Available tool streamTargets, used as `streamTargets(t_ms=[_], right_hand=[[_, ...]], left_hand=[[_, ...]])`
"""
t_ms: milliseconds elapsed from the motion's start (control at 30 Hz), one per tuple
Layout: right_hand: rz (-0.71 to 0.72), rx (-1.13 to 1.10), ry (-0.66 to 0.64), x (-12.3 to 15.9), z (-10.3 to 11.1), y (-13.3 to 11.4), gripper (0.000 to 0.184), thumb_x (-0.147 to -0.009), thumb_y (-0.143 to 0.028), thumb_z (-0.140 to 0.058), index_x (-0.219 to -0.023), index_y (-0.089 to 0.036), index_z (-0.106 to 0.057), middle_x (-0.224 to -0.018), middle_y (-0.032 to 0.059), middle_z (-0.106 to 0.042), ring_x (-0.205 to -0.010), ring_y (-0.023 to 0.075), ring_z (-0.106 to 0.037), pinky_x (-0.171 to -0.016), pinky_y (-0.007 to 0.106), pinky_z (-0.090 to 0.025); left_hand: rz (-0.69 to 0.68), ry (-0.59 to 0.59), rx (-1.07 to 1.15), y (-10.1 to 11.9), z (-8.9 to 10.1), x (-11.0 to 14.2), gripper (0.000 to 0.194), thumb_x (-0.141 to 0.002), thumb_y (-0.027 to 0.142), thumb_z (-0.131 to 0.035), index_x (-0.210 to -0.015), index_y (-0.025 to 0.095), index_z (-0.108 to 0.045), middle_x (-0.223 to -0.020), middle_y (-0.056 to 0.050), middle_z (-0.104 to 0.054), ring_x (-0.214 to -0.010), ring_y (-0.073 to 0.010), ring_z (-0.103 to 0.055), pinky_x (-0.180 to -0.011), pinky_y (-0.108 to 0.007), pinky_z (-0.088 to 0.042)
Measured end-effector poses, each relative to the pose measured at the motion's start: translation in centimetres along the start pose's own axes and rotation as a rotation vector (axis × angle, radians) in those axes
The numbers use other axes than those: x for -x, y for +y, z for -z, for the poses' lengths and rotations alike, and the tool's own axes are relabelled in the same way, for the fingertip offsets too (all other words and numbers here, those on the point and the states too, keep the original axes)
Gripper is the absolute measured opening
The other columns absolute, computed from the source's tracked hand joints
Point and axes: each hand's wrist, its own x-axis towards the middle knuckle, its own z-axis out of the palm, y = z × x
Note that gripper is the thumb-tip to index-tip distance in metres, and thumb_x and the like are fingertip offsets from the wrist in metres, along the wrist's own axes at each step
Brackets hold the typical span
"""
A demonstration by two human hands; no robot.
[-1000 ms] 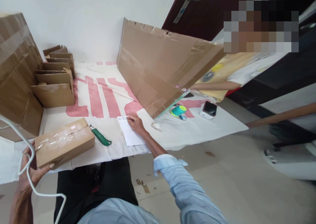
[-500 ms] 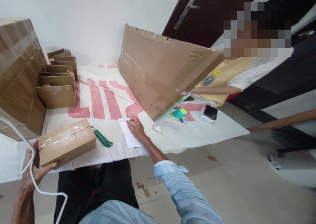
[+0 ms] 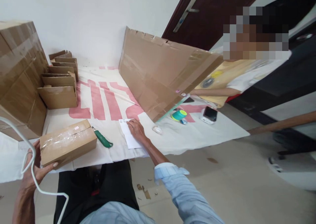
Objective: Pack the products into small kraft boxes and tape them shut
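My left hand (image 3: 38, 166) grips the left end of a taped cardboard box (image 3: 69, 141), thumb along the near side and fingers behind it. The box lies at the table's front edge, slightly tilted. My right hand (image 3: 136, 129) rests on a white sheet of paper (image 3: 133, 142) with small printed marks along its top edge. Its fingers are curled and drawn together at that top edge; whatever is between them is too small to make out. Between box and sheet lies a green-handled cutter (image 3: 105, 140), its tip against the box.
Folded cardboard boxes (image 3: 58, 97) stand in a row beside a large carton (image 3: 22, 82). A big cardboard panel (image 3: 163, 76) leans across the table, a person (image 3: 222, 86) behind it. To the right are a teal tape roll (image 3: 179, 114) and a phone-like device (image 3: 209, 114). A white cable (image 3: 32, 171) crosses my left wrist.
Almost nothing differs. The view has shifted slightly, and both hands keep their places on the box and the sheet.
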Motion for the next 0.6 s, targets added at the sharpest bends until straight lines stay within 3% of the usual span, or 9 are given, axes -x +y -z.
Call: streamTargets(t_ms=[233, 333, 433, 600], right_hand=[[-0.080, -0.051, -0.008, -2.9, -0.2, 0.8, 0.026, -0.095, -0.030, -0.051, -0.075, -0.024, -0.067, -0.085, 0.0076, -0.070, -0.087, 0.0240, -0.062, -0.082, 0.035, -0.051], [-0.137, -0.068, -0.012, -3.4, -0.2, 0.9, 0.028, -0.091, -0.034, -0.052, -0.067, -0.023, -0.059, -0.077, 0.0048, -0.067, -0.076, 0.0205, -0.058, -0.071, 0.031, -0.046], [-0.202, -0.089, -0.028, -3.6, -0.1, 1.1, 0.031, -0.087, -0.038, -0.056, -0.060, -0.023, -0.054, -0.069, 0.0023, -0.063, -0.066, 0.0177, -0.054, -0.061, 0.029, -0.039], [-0.286, -0.140, -0.075, -4.1, 0.1, 1.5, 0.022, -0.079, -0.034, -0.061, -0.062, -0.021, -0.065, -0.065, 0.0003, -0.066, -0.063, 0.0179, -0.059, -0.058, 0.027, -0.039]], left_hand=[[0.022, 0.011, 0.001, -0.5, 0.3, -0.2, 0.107, -0.048, 0.037, -0.099, -0.143, 0.037, -0.050, -0.157, -0.013, -0.057, -0.154, -0.0483, -0.046, -0.124, -0.068, -0.046], [0.022, 0.010, 0.000, -0.8, 0.5, -0.1, 0.108, -0.051, 0.039, -0.099, -0.146, 0.037, -0.048, -0.160, -0.013, -0.054, -0.154, -0.0478, -0.046, -0.126, -0.068, -0.043], [0.032, 0.050, -0.011, -0.9, 0.3, -0.1, 0.112, -0.045, 0.040, -0.102, -0.144, 0.034, -0.050, -0.155, -0.015, -0.059, -0.148, -0.0495, -0.053, -0.122, -0.068, -0.049], [0.044, 0.095, -0.007, -0.8, -0.4, 0.4, 0.109, -0.051, 0.046, -0.096, -0.149, 0.036, -0.048, -0.161, -0.014, -0.055, -0.151, -0.0484, -0.050, -0.122, -0.069, -0.047]])
